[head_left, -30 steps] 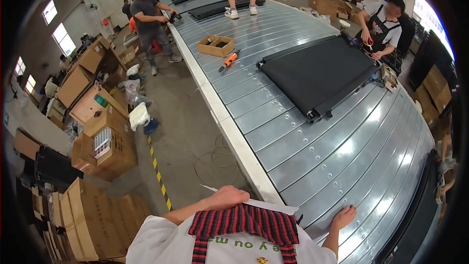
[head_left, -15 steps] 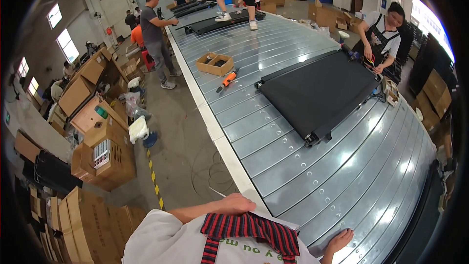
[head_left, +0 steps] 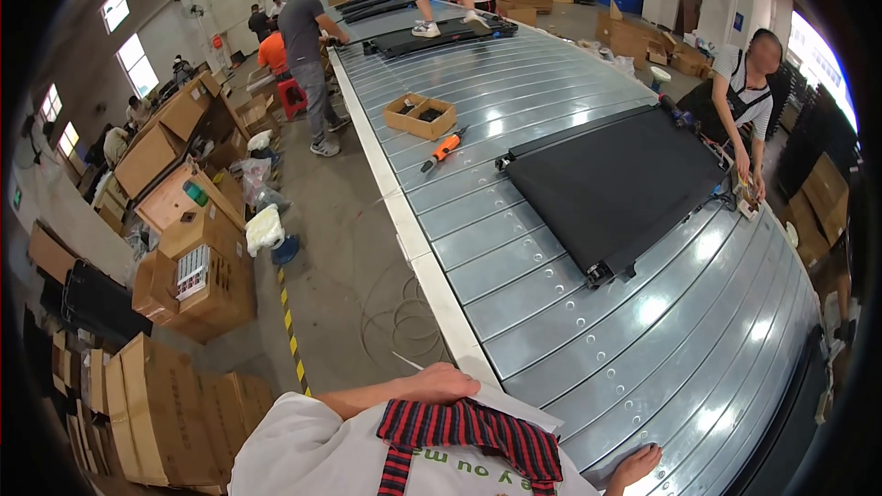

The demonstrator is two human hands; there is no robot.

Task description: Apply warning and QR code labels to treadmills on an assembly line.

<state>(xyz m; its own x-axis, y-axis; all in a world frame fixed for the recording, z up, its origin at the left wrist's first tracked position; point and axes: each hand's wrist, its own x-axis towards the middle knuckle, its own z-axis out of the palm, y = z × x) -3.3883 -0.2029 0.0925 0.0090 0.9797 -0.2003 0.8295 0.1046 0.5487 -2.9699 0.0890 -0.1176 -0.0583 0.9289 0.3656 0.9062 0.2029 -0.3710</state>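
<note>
Hands have slid apart: left hand (head_left: 441, 383), loosely curled and empty, rests on the tabletop (head_left: 588, 349) edge; right hand (head_left: 636, 465) lies flat, released. Black panel (head_left: 616, 186) now sits farther off, untouched.

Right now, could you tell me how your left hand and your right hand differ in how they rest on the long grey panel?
The left hand lies on the panel's white near edge, while the right hand lies further in, on the ribbed grey panel. The left hand shows whole with its forearm; the right hand shows only its fingers at the picture's lower edge. Both rest flat and hold nothing.
</note>
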